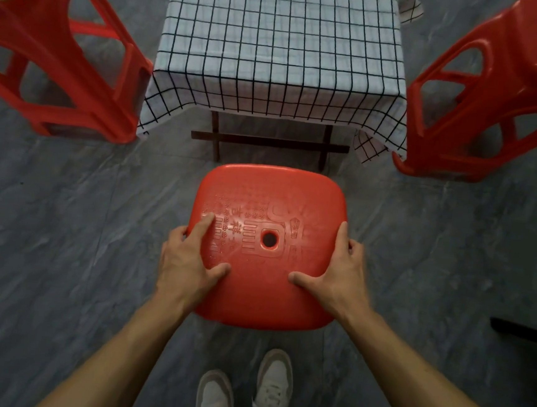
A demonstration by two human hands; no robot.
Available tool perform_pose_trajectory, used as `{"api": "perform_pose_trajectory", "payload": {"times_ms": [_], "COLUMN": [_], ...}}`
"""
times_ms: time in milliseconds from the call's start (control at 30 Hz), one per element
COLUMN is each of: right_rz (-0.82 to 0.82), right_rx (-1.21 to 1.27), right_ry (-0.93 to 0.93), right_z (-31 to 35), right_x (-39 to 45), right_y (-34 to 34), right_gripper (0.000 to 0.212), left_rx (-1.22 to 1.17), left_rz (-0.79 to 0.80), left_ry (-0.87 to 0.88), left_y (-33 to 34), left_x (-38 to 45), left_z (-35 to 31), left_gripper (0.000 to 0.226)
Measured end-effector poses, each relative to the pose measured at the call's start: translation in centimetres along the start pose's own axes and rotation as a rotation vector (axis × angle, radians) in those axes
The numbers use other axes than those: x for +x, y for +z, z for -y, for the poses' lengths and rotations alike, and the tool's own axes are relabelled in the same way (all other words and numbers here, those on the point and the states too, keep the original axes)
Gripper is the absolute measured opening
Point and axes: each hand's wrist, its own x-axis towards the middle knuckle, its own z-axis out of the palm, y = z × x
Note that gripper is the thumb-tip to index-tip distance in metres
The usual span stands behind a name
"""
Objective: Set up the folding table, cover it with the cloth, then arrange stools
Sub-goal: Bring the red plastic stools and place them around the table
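Observation:
A red plastic stool stands in front of me, its seat seen from above with a hole in the middle. My left hand grips the seat's left edge, thumb and forefinger on top and the other fingers curled over the rim. My right hand grips the right edge the same way. Just beyond stands the folding table, covered by a white cloth with a black grid; its dark legs and crossbar show under the hem.
A second red stool stands at the table's left side and a third red stool at its right. The floor is grey stone tile. My white shoes are below the seat. A dark object lies at the right edge.

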Motion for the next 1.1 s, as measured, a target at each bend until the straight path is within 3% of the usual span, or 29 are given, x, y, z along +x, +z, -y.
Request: {"api": "perform_pose_trajectory", "payload": {"times_ms": [533, 1100], "right_rz": [-0.019, -0.037], "right_rx": [0.018, 0.03], "right_ry": [0.02, 0.025], "right_z": [-4.2, -4.4], "right_x": [-7.9, -9.4], "right_y": [2.6, 3.0], "right_gripper": [0.144, 0.134], "left_rx": [-0.011, -0.04], "left_rz": [0.043, 0.066], "left_ry": [0.005, 0.005], "left_y": [2.0, 1.8], "left_x": [-8.3, -9.5], "left_z": [3.6, 4.5], "left_gripper": [0.097, 0.096]}}
